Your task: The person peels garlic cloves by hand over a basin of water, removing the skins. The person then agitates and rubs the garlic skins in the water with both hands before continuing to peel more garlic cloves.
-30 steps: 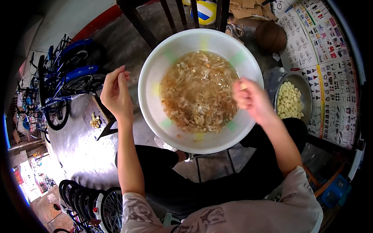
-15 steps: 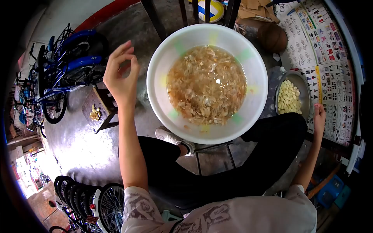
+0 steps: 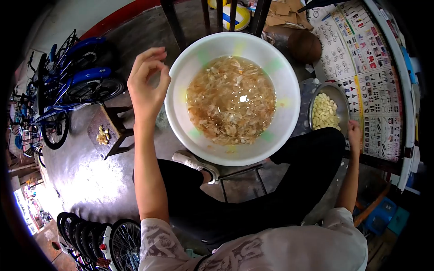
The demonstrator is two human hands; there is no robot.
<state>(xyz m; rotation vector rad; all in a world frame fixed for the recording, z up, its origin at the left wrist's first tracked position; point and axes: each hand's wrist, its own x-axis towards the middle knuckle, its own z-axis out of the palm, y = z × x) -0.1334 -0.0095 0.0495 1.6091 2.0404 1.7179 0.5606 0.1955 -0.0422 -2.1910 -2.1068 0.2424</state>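
My left hand is raised beside the left rim of a big white tub. Its fingers bend loosely towards the thumb with a gap inside the curl, and I see nothing held. Brownish water with many floating garlic skins fills the tub's bottom. On the right, my right hand is closed at the edge of a metal bowl. Whether it grips the rim or something small, I cannot make out. Peeled garlic cloves lie in that bowl, partly hidden by my knee.
A small wooden stool with several cloves on it stands at left. Blue bicycles are beyond it, and more bicycles at lower left. Dark bars, a volleyball and a brown ball lie past the tub.
The view has shifted, so most things appear a little further left. My right hand has come closer to the metal bowl's rim. My left hand keeps nearly the same pose, nearer the tub.
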